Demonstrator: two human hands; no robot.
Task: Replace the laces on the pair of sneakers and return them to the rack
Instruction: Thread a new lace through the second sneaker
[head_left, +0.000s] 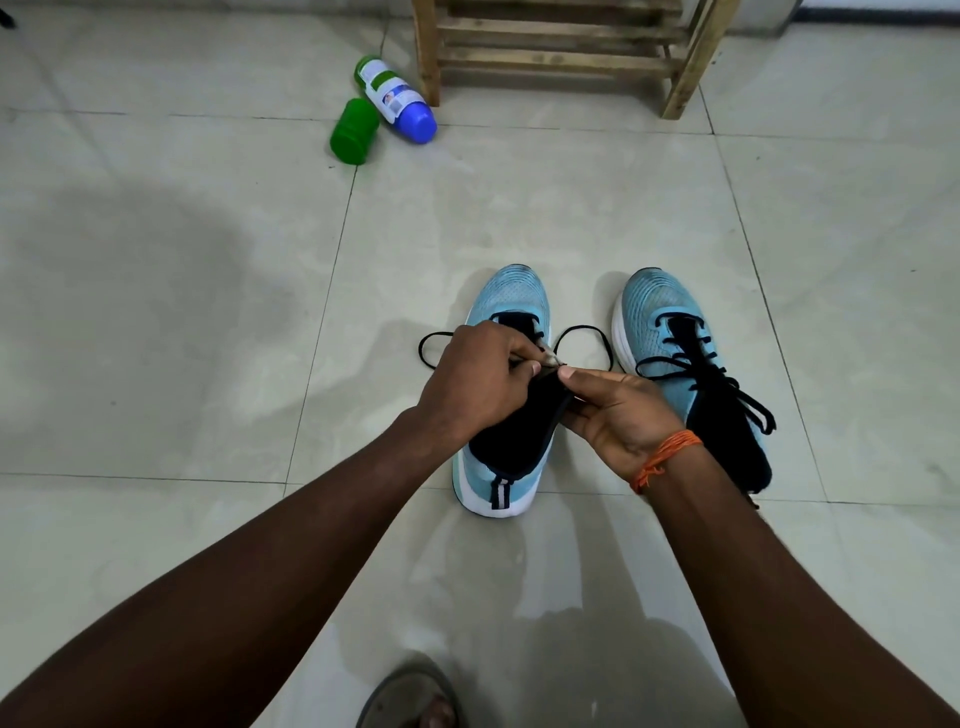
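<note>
Two light blue sneakers with black collars stand side by side on the tiled floor, toes pointing away from me. Over the left sneaker (511, 296) my left hand (478, 379) pinches the tip of its black lace (587, 332), which loops out on both sides of the shoe. My right hand (618, 410) grips that shoe's black tongue and collar from the right, thumb meeting the left fingers. The right sneaker (660, 312) is laced with a black lace, its ends lying loose over the collar. The wooden shoe rack (561, 57) stands at the far edge.
A green-and-white bottle with a blue cap (397, 98) and a small green container (355, 131) lie on the floor left of the rack. A grey sandal on a foot (410, 696) shows at the bottom edge. Pale floor tiles surround the shoes.
</note>
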